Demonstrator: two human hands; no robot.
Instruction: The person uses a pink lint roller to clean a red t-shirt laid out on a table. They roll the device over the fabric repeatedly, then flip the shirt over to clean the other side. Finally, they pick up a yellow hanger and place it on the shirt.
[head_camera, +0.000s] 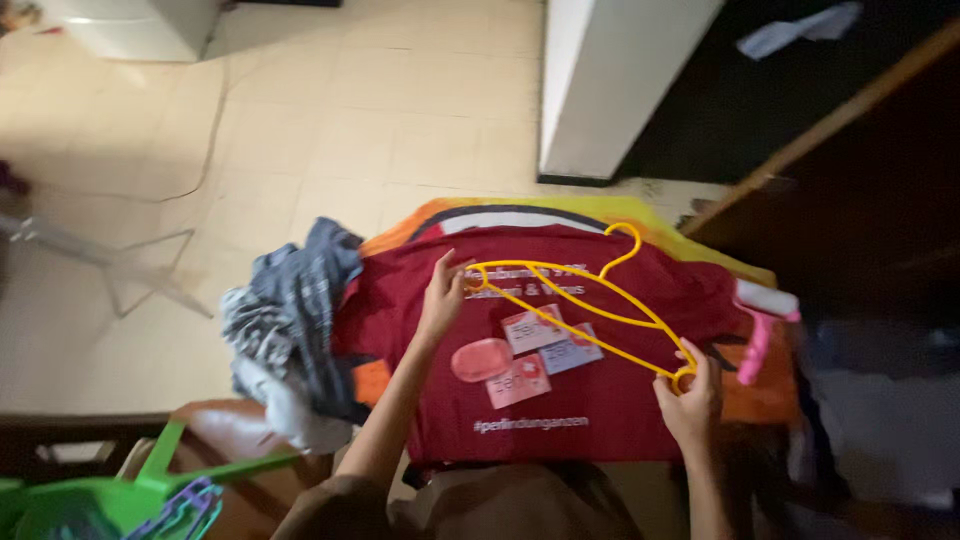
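At the far left, on the pale tiled floor (330, 110), a thin metal frame (120, 265) stands by itself, and in the bottom-left corner a bunch of green hangers (120, 495) sits within easy reach of the person's left side. Just right of these a heap of grey and checked clothes (290, 330) is bunched against the edge of the work surface, pushed aside so the middle stays free. Across that middle a maroon T-shirt (560, 400) lies flat and spread, print side up, over an orange and yellow cloth (560, 212) that pads the surface beneath it. The left hand (440, 295) grips one end of a yellow plastic hanger (580, 300), fingers curled round the thin bar near the shirt's upper part. The hanger stretches slantwise over the shirt's chest, hook pointing up toward the collar, held taut between both hands and seemingly just above the fabric. The right hand (690, 395) pinches the opposite end, so the hands are well apart, each closed on the hanger. Beyond it, at the right edge, a pink and white lint roller (760, 325) rests on the cloth beside the shirt's sleeve, close to the dark wooden furniture (860, 150).
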